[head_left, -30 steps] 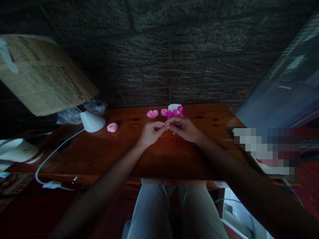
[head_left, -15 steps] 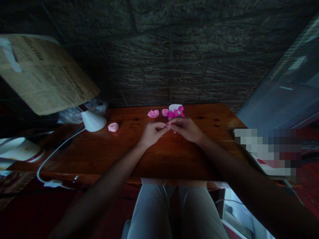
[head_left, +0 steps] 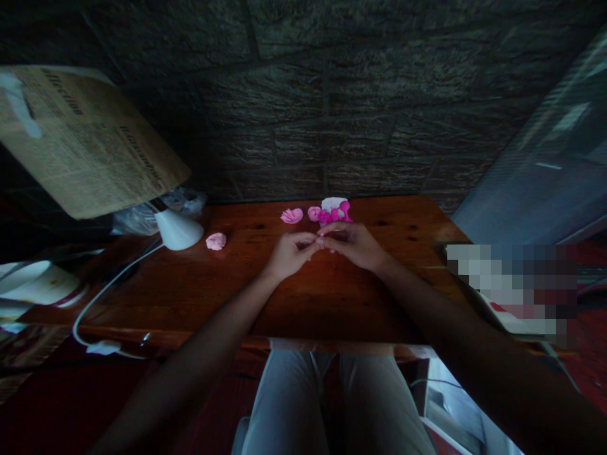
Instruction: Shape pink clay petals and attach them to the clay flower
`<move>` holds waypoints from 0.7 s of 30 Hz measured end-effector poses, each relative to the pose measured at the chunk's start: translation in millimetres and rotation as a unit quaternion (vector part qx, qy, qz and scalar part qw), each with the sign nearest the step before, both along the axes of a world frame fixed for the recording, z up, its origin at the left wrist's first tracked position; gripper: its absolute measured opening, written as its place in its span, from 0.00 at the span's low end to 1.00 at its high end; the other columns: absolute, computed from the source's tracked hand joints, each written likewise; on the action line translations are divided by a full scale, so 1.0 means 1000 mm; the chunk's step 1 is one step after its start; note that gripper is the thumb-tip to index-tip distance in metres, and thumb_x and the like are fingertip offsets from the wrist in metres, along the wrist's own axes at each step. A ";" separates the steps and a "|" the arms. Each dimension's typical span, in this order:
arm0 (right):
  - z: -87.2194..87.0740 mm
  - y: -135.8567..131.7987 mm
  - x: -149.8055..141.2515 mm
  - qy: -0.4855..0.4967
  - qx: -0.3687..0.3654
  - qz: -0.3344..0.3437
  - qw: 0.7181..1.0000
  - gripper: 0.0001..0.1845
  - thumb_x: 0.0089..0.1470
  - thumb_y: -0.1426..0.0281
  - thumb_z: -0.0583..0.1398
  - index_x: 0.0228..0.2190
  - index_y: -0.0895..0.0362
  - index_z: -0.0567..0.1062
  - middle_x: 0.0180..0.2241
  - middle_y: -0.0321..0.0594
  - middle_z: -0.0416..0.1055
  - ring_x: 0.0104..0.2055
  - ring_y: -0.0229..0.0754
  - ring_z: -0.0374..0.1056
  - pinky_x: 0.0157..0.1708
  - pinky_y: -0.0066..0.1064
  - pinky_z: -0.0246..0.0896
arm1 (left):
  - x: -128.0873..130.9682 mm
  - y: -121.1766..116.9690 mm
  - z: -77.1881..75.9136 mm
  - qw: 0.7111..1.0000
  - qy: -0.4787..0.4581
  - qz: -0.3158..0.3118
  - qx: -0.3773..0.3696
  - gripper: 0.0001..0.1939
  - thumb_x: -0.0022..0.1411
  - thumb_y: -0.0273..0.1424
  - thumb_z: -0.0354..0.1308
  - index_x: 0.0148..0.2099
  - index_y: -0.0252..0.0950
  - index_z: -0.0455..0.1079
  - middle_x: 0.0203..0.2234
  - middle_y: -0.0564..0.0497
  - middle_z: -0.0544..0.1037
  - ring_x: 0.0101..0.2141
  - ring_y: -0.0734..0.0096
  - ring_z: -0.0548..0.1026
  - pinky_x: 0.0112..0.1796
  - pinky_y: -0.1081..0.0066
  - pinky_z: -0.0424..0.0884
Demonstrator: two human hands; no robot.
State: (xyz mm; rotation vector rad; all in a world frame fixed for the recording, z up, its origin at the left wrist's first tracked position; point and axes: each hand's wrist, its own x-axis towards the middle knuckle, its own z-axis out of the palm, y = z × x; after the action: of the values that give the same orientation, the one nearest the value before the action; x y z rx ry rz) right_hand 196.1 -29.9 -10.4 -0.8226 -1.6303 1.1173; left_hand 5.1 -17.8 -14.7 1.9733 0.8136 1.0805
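My left hand [head_left: 292, 256] and my right hand [head_left: 353, 243] meet above the middle of the wooden table, fingertips pinched together. Whatever lies between them is too small or too hidden to make out. Just beyond the fingers are bright magenta pieces [head_left: 334, 215], lying against a small white object [head_left: 334, 203]. To their left sit a pink flower-like piece [head_left: 314, 213] and a fan-shaped pink piece [head_left: 291, 216] with petal-like folds. A paler pink crumpled piece [head_left: 216, 241] rests farther left, apart from both hands.
A lamp with a white base [head_left: 177, 230] and newsprint-patterned shade [head_left: 95, 139] stands at the left, its white cord [head_left: 88, 309] running over the table edge. A white cup-like container [head_left: 38, 282] is far left. A dark stone wall [head_left: 294, 114] rises behind the table [head_left: 227, 287].
Both hands stay at nearly the same place, fingertips still together, with only slight finger movement. The pink pieces on the table have not moved.
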 end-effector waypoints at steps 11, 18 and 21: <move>0.005 -0.002 0.000 -0.010 -0.005 0.016 1.000 0.20 0.49 0.52 0.70 0.31 0.57 0.79 0.27 0.36 0.76 0.28 0.35 0.69 0.32 0.31 0.68 | -0.001 0.001 -0.002 0.999 0.007 -0.039 -0.010 0.13 0.65 0.38 0.61 0.37 0.33 0.80 0.31 0.46 0.84 0.23 0.78 0.72 0.25 0.77 0.69; 0.004 -0.002 0.001 0.006 -0.013 0.024 1.000 0.19 0.48 0.55 0.70 0.35 0.57 0.80 0.29 0.36 0.76 0.29 0.36 0.69 0.32 0.31 0.67 | 0.001 0.002 -0.002 0.997 0.004 -0.069 -0.023 0.16 0.66 0.41 0.60 0.38 0.33 0.79 0.33 0.45 0.84 0.24 0.77 0.74 0.26 0.77 0.70; 0.006 -0.002 0.002 0.001 -0.022 0.030 0.999 0.19 0.48 0.55 0.70 0.36 0.57 0.81 0.29 0.36 0.77 0.29 0.36 0.69 0.32 0.31 0.67 | 0.001 0.002 -0.001 0.996 -0.009 -0.076 -0.036 0.15 0.65 0.41 0.61 0.38 0.32 0.79 0.34 0.45 0.84 0.25 0.76 0.75 0.26 0.76 0.71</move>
State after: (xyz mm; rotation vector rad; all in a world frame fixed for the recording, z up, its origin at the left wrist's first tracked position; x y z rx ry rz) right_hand 198.6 -31.9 -4.4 -0.8049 -1.6443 1.1991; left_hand 6.2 -16.0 -15.4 1.9295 0.6715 0.9648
